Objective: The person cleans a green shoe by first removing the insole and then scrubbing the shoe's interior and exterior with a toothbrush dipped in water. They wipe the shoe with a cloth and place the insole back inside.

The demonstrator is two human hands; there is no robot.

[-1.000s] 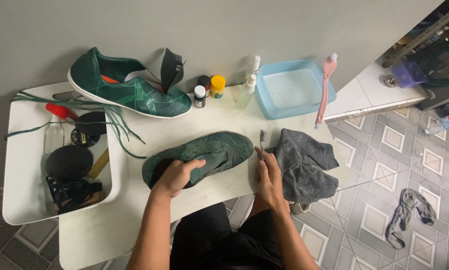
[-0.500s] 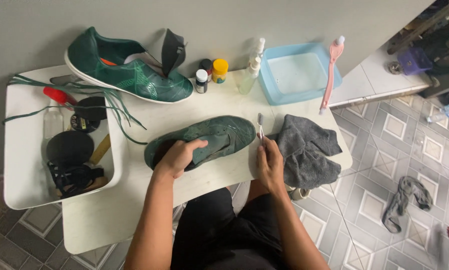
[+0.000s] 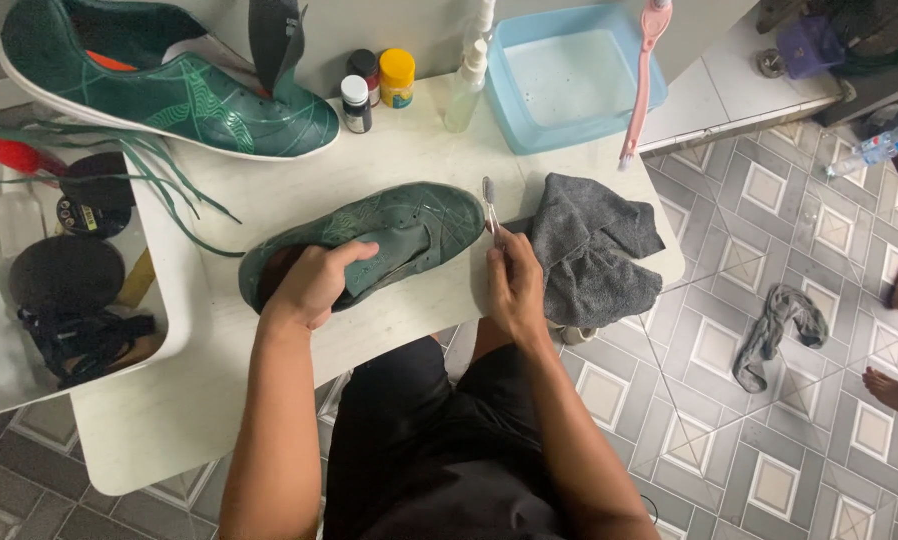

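I see my left hand (image 3: 314,285) with fingers clenched on the heel opening of the green shoe (image 3: 369,245), which lies on the white table (image 3: 409,160). My right hand (image 3: 514,285), just right of the shoe, grasps a small brush (image 3: 489,200) at its toe. Behind the shoe stands its pair (image 3: 169,85).

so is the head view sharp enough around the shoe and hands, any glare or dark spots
Head view: even, soft daylight, no glare on the green shoe; left hand and right hand look sharp, as does the small brush. The white bin holds dark contents that blend together, and the table edges bow slightly from wide-angle distortion.
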